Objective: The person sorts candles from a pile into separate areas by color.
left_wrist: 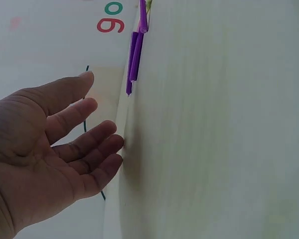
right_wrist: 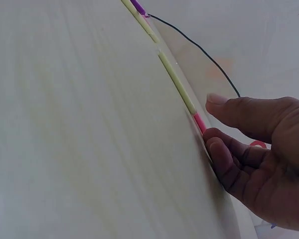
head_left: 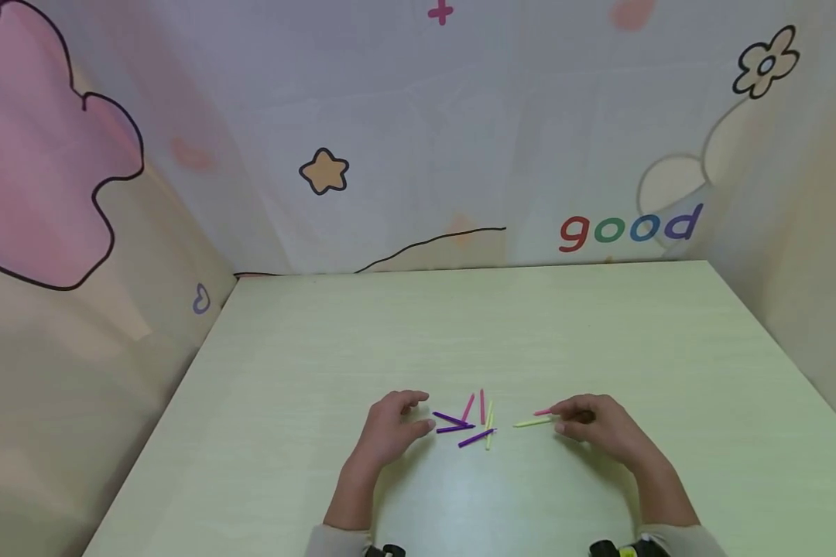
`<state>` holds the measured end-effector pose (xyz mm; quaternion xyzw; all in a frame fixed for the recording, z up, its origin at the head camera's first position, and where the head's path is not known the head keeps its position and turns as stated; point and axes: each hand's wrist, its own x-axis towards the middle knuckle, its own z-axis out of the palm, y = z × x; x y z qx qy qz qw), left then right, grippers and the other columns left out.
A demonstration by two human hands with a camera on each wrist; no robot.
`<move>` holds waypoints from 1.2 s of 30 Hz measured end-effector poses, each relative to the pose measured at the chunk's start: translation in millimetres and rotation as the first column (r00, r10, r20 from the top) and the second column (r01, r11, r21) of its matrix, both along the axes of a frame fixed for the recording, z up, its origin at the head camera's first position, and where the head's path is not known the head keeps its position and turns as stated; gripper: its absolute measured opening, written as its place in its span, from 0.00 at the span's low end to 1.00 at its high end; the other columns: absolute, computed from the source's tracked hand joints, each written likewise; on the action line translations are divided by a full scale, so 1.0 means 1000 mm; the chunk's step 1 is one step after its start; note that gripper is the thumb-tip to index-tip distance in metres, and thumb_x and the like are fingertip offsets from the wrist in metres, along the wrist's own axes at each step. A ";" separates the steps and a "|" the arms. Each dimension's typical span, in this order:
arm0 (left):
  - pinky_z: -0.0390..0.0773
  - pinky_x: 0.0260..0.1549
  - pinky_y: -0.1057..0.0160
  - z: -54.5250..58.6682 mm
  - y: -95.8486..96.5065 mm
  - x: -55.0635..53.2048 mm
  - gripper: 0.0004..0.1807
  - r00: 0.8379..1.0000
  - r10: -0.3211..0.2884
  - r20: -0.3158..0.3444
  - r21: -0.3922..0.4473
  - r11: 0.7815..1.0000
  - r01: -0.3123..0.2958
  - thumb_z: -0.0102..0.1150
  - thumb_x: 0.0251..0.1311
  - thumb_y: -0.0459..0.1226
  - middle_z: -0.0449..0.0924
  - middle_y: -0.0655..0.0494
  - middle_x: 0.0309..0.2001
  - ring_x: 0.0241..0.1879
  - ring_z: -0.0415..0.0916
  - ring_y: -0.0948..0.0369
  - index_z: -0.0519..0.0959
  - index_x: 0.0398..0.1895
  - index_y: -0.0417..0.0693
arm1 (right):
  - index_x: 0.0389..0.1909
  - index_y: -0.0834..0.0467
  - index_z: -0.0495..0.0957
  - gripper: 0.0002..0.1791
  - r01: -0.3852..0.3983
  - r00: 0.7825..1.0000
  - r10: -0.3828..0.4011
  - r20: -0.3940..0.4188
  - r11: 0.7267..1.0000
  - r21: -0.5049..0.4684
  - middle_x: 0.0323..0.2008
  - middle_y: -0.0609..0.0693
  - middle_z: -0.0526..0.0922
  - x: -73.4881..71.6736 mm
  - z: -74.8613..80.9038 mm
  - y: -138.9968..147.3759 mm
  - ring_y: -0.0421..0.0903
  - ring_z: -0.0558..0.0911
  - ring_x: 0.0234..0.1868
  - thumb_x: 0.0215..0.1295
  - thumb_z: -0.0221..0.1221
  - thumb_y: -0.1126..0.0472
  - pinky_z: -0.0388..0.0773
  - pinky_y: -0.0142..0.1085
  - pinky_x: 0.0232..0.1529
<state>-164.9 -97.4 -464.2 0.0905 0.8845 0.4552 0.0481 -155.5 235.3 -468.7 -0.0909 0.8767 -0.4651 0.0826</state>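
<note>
Thin purple candles (head_left: 477, 439), pink candles (head_left: 482, 406) and yellow candles (head_left: 488, 441) lie loosely crossed on the table between the hands. Just left of this cluster is my left hand (head_left: 390, 429), its fingers spread and holding nothing. In the left wrist view, the purple candles (left_wrist: 137, 57) lie beyond its thumb. My right hand (head_left: 602, 425) is at the right, over the end of a separate pink candle (head_left: 543, 411) beside a yellow candle (head_left: 532, 422). Its thumb stands apart from the bent fingers, which reach the pink candle (right_wrist: 200, 123); whether they touch it is unclear.
The pale table (head_left: 320, 348) extends to a printed backdrop (head_left: 418, 155) at the back and on both sides. A dark wrist strap device (head_left: 630, 549) shows at the right cuff, and another (head_left: 386, 551) at the left.
</note>
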 end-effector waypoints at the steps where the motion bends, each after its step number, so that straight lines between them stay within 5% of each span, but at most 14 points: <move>1: 0.69 0.47 0.51 0.000 0.000 -0.002 0.20 1.000 0.001 0.006 -0.005 1.000 -0.001 0.66 0.52 0.37 0.75 0.47 0.46 0.48 0.71 0.50 0.78 0.50 0.45 | 0.42 0.63 0.81 0.13 -0.002 1.000 0.002 0.002 1.000 0.002 0.32 0.50 0.78 -0.001 0.000 -0.001 0.46 0.75 0.32 0.56 0.64 0.65 0.73 0.35 0.28; 12: 0.68 0.38 0.57 -0.002 0.002 -0.013 0.15 0.999 -0.027 0.046 -0.044 0.999 0.029 0.67 0.49 0.33 0.70 0.51 0.35 0.37 0.66 0.56 0.81 0.44 0.43 | 0.40 0.61 0.83 0.11 -0.058 0.998 0.059 -0.023 0.998 0.022 0.27 0.50 0.75 -0.008 -0.003 -0.010 0.46 0.71 0.27 0.54 0.65 0.65 0.72 0.34 0.23; 21: 0.65 0.33 0.62 -0.005 0.005 -0.023 0.12 0.994 -0.107 0.030 -0.089 0.990 0.109 0.68 0.46 0.31 0.68 0.53 0.29 0.34 0.62 0.58 0.84 0.36 0.44 | 0.31 0.58 0.84 0.05 -0.052 0.996 0.060 -0.067 0.991 0.123 0.31 0.47 0.79 -0.009 -0.005 -0.014 0.43 0.68 0.30 0.52 0.66 0.67 0.68 0.35 0.30; 36: 0.65 0.26 0.64 -0.005 0.014 -0.032 0.06 0.997 -0.063 0.048 -0.184 0.980 0.071 0.70 0.42 0.32 0.70 0.57 0.24 0.28 0.65 0.61 0.84 0.26 0.48 | 0.25 0.59 0.81 0.04 -0.036 0.997 0.045 -0.057 0.990 0.137 0.26 0.47 0.71 -0.007 -0.005 -0.015 0.45 0.68 0.30 0.49 0.66 0.68 0.67 0.35 0.30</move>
